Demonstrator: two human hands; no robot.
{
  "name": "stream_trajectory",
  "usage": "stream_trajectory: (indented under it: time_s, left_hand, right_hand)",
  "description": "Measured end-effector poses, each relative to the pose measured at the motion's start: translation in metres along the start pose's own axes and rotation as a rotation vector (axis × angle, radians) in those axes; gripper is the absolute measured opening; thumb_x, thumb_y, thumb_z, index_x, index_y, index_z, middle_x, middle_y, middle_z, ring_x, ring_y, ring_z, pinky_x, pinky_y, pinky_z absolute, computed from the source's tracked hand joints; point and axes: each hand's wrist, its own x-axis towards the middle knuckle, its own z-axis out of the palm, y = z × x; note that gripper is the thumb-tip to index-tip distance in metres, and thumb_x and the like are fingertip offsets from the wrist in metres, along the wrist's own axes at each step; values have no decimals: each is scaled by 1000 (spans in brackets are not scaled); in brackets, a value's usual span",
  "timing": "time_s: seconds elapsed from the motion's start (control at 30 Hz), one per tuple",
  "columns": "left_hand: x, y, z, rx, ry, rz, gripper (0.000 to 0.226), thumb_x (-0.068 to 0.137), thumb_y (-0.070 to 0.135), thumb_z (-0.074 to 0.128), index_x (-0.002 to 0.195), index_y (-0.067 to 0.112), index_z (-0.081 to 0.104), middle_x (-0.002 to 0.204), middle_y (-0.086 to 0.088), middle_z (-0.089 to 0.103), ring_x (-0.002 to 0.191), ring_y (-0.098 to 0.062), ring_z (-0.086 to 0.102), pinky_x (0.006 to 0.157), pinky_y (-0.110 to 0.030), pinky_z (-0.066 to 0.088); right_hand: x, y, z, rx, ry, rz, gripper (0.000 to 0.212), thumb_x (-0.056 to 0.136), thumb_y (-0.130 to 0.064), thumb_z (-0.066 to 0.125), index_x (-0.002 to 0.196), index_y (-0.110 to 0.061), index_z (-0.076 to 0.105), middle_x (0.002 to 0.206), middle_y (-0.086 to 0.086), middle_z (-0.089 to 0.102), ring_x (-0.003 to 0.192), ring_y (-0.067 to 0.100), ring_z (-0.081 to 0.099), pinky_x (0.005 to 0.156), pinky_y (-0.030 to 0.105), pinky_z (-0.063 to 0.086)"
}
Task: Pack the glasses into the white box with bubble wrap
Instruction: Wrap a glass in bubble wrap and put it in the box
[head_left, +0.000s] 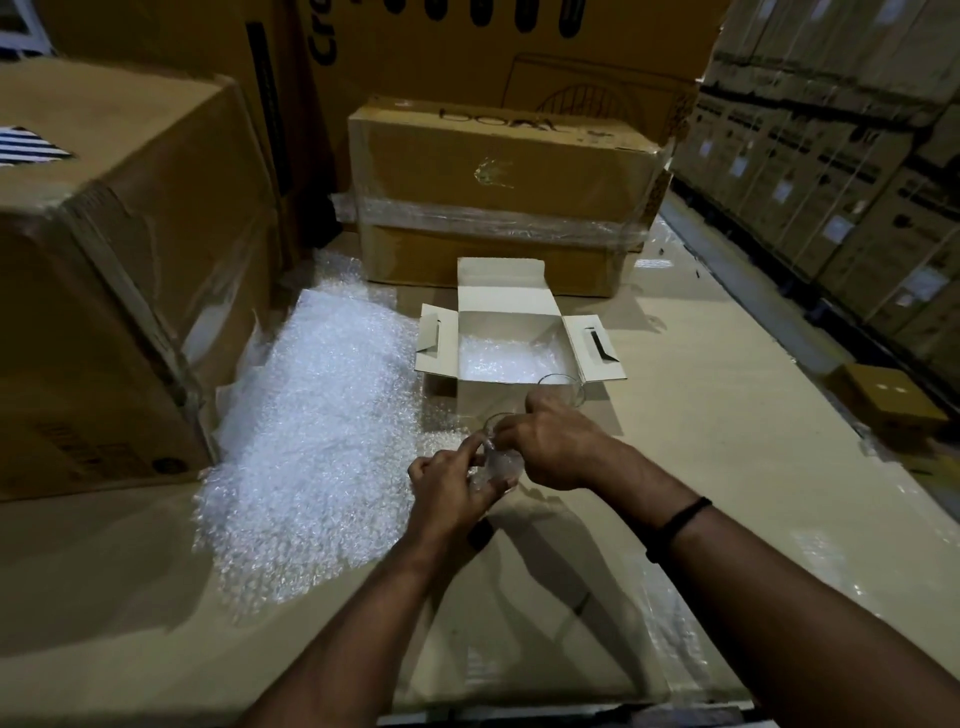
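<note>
**Forearms in, both hands busy wrapping one glass short of the box**

Nearest the lens, the left forearm (363, 623) and the right forearm (779, 582) come in from the bottom edge and meet over the cardboard work surface (701, 415). A black band (680, 519) sits on the right wrist.

The left hand (452, 483) has its fingers curled under and around a glass (498, 460) that looks partly sheathed in clear bubble film. The right hand (550, 441) is closed on the same glass from the other side, its fingertips pinching at the rim or at the edge of the film; which of the two cannot be made out.

Just beyond the right hand's knuckles stands a second glass (563, 387), bare, touching or nearly touching the near wall of the white box (519, 312). That box lies straight ahead of both hands, flaps open, with a lining (498, 358) of bubble wrap already on its floor. The loose bubble wrap sheet (317, 415) spreads out to the left of the left hand.

The step in hand appears to be the wrapping itself, with nothing packed yet. The next move probably calls for closing the film snugly around the glass, then lifting it forward over the near wall and setting it down on the lining without knocking the bare glass.
</note>
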Motion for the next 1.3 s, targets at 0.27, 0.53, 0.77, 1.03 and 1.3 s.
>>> stream_trajectory:
  time_s: [0.27,0.53,0.77,1.03,1.3]
  left_hand:
    - [0,-4,2,5,5,14,79,68,77,41,137,39,47,107,9,68,108,-13,54,93,-39,27]
    - [1,-5,1,-4,3,22,79,67,78,43,137,41,47,106,10,69,108,-11,56,92,-37,26]
    - [1,-7,1,47,-27,38,71,73,74,35,136,41,45,105,8,65,104,-14,51,90,-34,24]
    - [5,-8,-3,190,-92,-43,50,83,58,40,123,34,57,111,5,65,114,-15,51,93,-36,24]
    - [17,-11,-19,363,-23,-33,46,85,43,61,131,35,57,142,13,46,133,-16,28,103,-37,16]
  right_hand:
    - [-16,0,6,-10,168,104,48,75,-2,50,114,-24,68,117,-5,68,96,25,47,80,33,36]
    - [-14,0,-1,119,179,208,48,80,-5,49,117,-27,69,119,-3,68,113,22,53,86,30,41]
    - [-17,-13,42,734,359,586,85,70,-51,78,141,-18,45,135,3,55,111,22,59,91,34,50]
    - [-9,-31,67,1131,549,692,68,66,-26,86,127,-17,58,115,-5,65,107,11,61,90,29,52]
    - [-10,-25,43,1370,689,625,68,66,-24,89,125,-17,58,114,-5,66,105,7,64,88,24,54]
